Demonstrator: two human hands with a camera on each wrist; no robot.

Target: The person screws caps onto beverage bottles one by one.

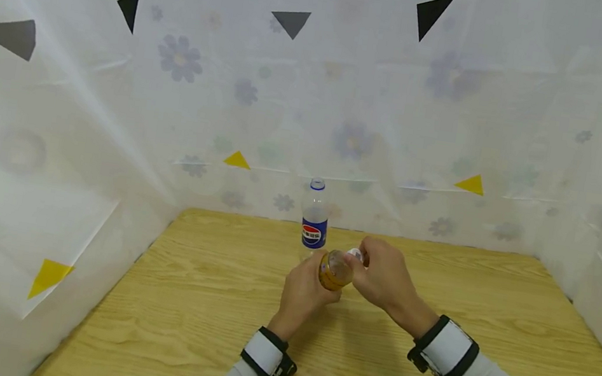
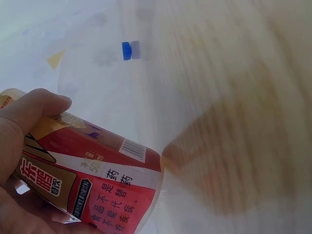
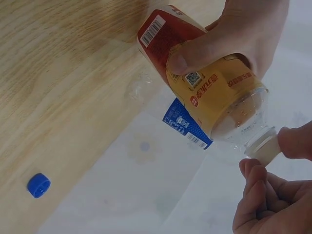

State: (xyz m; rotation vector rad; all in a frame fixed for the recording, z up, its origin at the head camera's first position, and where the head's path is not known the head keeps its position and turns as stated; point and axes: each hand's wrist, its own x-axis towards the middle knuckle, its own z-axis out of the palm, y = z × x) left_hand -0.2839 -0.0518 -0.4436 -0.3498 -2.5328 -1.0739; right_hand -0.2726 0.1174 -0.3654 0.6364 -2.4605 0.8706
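My left hand [image 1: 302, 291] grips a yellow-and-red drink bottle [image 3: 214, 95] round its labelled body, and the bottle is tilted with its neck toward my right hand. In the left wrist view the red label [image 2: 105, 173] shows, with the thumb lying along the bottle's side. My right hand [image 1: 385, 278] pinches the white cap [image 3: 265, 148] at the bottle's mouth between thumb and fingers. Just beyond both hands a clear bottle with a blue Pepsi label [image 1: 313, 233] stands upright on the table, its mouth uncapped and its lower end partly hidden by my left hand.
A loose blue bottle cap [image 3: 39, 185] lies on the wooden table [image 1: 192, 301]. White flower-patterned sheeting [image 1: 299, 117] rises behind the table and along both sides, with black, grey and yellow triangles on it.
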